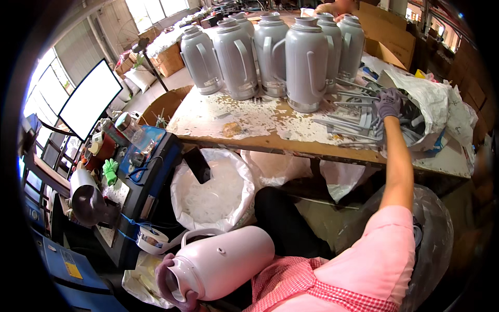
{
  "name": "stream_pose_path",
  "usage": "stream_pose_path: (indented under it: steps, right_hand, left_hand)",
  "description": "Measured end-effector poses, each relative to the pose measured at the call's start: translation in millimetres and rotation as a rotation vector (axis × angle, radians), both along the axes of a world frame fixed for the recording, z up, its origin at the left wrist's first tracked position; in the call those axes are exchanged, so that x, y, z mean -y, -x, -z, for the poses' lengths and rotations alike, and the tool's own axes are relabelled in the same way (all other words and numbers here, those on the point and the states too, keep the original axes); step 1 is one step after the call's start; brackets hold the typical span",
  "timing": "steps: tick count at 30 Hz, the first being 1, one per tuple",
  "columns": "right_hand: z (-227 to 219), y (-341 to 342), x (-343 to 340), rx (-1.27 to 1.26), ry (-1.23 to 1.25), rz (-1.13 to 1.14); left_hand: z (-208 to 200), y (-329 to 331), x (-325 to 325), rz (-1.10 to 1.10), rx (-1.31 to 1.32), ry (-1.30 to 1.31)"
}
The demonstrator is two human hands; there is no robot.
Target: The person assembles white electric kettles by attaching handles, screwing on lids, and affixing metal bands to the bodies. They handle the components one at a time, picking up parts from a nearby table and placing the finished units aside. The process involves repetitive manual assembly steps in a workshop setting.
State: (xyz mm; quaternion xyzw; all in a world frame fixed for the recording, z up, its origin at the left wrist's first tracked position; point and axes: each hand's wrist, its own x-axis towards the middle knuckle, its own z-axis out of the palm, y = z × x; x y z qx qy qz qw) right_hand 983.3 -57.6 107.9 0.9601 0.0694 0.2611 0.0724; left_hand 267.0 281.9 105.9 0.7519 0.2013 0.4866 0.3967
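Across my lap lies a pale lilac-grey vacuum flask [228, 260], tilted, its mouth toward the lower left. My left hand [174, 285], in a purple glove, is closed round the mouth end. A looped handle stands out from the flask's far side, and a small round fitting shows on its body. My right arm reaches out to the table, where my gloved right hand [389, 103] is closed over the end of a grey plastic handle [358, 97] in a heap of such handles. Its fingertips are partly hidden among the pieces.
Several grey flasks [307, 65] stand upright on the worn table [202, 117]. A white sack [431, 99] lies beside the handles. Below the table is a lined bin [213, 195] of clear plastic. A blue bench [156, 171] with a screen [91, 99] stands left. Another person's hand [335, 8] shows behind.
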Motion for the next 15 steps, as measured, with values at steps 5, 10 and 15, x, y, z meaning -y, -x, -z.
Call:
stream_pose_path:
  steps: [5, 10, 15]
  right_hand:
    - [-74.5, 29.2, -26.9, -0.244, -0.320, -0.449]
    - [-91.2, 33.6, -28.3, -0.496, 0.006, -0.290]
    - [-111.1, 125.9, -65.4, -0.641, -0.682, -0.629]
  left_hand:
    - [11.9, 29.0, -4.9, -0.020, -0.207, -0.094]
    - [8.3, -13.6, 4.5, -0.044, -0.208, -0.220]
    - [10.5, -28.9, 15.4, 0.074, -0.249, -0.342]
